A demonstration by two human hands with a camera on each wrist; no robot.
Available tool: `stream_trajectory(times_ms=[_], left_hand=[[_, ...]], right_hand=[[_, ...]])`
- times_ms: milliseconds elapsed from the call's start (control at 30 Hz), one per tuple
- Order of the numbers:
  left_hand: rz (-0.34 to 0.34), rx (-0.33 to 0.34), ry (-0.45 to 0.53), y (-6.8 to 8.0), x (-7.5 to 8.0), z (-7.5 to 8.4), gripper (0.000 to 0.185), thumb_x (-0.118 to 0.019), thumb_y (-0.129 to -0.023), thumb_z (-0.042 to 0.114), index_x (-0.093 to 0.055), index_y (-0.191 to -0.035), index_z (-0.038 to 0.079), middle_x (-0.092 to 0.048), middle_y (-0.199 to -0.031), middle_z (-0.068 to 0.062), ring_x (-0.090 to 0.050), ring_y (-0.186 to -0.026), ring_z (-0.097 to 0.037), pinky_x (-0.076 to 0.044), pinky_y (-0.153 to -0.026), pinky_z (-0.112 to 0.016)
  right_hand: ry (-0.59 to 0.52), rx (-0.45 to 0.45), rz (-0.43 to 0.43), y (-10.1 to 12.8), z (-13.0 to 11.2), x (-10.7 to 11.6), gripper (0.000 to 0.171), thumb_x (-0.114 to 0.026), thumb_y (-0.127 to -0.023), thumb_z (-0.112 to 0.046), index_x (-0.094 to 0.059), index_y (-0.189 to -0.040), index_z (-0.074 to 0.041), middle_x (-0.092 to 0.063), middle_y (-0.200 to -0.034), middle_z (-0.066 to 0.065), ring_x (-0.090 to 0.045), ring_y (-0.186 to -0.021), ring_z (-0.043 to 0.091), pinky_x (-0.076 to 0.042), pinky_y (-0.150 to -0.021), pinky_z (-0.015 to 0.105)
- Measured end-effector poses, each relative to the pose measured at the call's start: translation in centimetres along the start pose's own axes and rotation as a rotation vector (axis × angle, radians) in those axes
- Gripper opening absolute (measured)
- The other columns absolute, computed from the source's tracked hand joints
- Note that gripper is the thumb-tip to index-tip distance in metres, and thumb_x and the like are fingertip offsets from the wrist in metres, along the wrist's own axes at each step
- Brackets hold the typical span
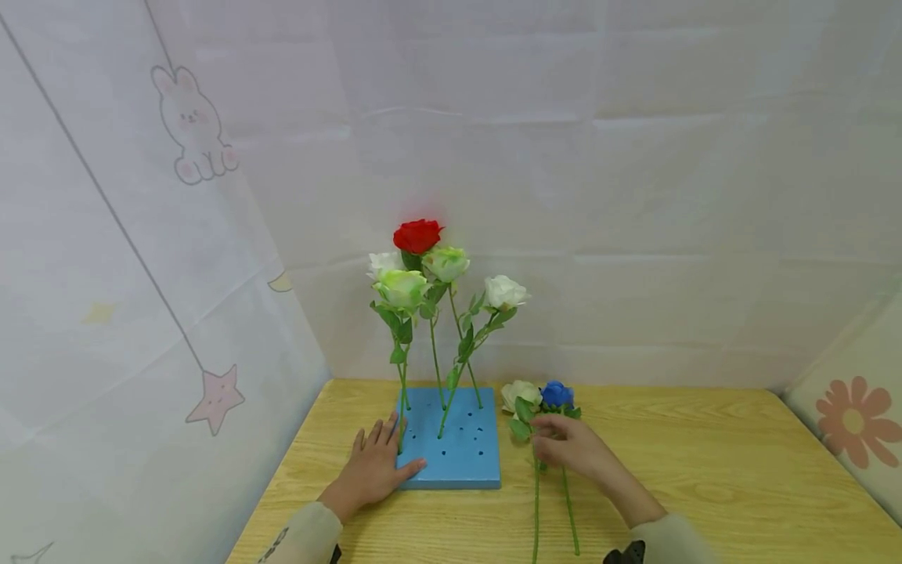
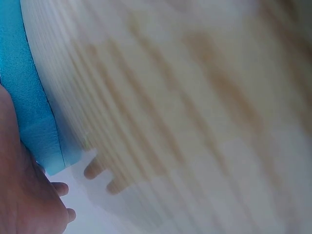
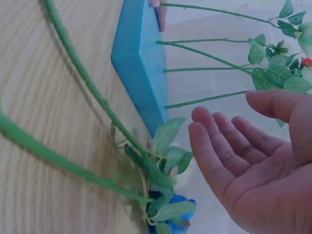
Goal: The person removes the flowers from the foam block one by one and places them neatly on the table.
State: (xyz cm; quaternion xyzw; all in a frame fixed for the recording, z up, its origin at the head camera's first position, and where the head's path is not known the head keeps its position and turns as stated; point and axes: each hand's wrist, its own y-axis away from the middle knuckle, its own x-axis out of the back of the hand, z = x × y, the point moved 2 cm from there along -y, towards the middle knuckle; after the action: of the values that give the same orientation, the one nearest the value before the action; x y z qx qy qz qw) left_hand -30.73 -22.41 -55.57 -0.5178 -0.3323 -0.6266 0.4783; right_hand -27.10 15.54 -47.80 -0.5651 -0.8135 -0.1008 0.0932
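Observation:
My left hand rests spread at the left edge of a blue foam block, its thumb on the top; part of that hand shows beside the block in the left wrist view. Artificial roses stand in the block's holes: a red rose, a light green rose, a white rose leaning right, and others. Right of the block lie a cream-white rose and a blue rose. Over their stems hovers my right hand; the right wrist view shows its fingers loosely bent, holding nothing.
The wooden table carries everything. Pale cloth hangs behind and at the sides, with printed drawings. Several small holes dot the front and right of the block's top. The lying stems point toward the table's near side.

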Motion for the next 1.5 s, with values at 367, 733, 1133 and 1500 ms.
stream_trajectory(times_ms=[367,733,1133,1500], left_hand=[[-0.013,0.001,0.019,0.1,-0.3,0.0,0.094,-0.043,-0.096,0.074,-0.023,-0.163,0.011,-0.015,-0.169,-0.016,-0.019,-0.151,-0.047,-0.010,-0.115,-0.072],[0.017,-0.025,0.040,0.3,0.0,-0.2,0.094,-0.042,-0.097,0.074,-0.023,-0.163,0.009,-0.015,-0.168,-0.018,-0.020,-0.149,-0.051,-0.009,-0.113,-0.074],[0.017,-0.015,0.021,0.2,0.2,0.1,0.092,-0.044,-0.097,0.072,-0.026,-0.162,0.009,-0.018,-0.168,-0.017,-0.020,-0.150,-0.048,-0.011,-0.114,-0.073],[0.007,0.009,-0.019,-0.2,-0.6,-0.6,0.097,-0.035,-0.093,0.080,-0.021,-0.164,0.016,-0.012,-0.170,-0.010,-0.017,-0.153,-0.042,-0.011,-0.117,-0.069]], right_hand=[[0.076,0.073,0.021,-1.1,-1.5,-1.8,0.051,-0.072,-0.097,-0.029,-0.059,-0.139,-0.004,-0.065,-0.123,0.019,-0.070,-0.101,0.026,-0.058,-0.085,0.048],[0.057,0.122,0.018,-2.5,-2.7,-3.5,0.048,-0.069,-0.098,-0.020,-0.057,-0.140,-0.001,-0.065,-0.127,0.021,-0.070,-0.103,0.027,-0.059,-0.086,0.043],[0.004,0.157,0.009,-3.7,-3.2,-4.8,0.046,-0.066,-0.100,-0.015,-0.054,-0.140,0.004,-0.064,-0.126,0.025,-0.070,-0.103,0.029,-0.059,-0.087,0.043],[-0.041,0.165,-0.033,-4.9,-3.7,-6.3,0.046,-0.064,-0.101,-0.017,-0.053,-0.142,0.003,-0.061,-0.130,0.027,-0.071,-0.104,0.030,-0.058,-0.089,0.042]])
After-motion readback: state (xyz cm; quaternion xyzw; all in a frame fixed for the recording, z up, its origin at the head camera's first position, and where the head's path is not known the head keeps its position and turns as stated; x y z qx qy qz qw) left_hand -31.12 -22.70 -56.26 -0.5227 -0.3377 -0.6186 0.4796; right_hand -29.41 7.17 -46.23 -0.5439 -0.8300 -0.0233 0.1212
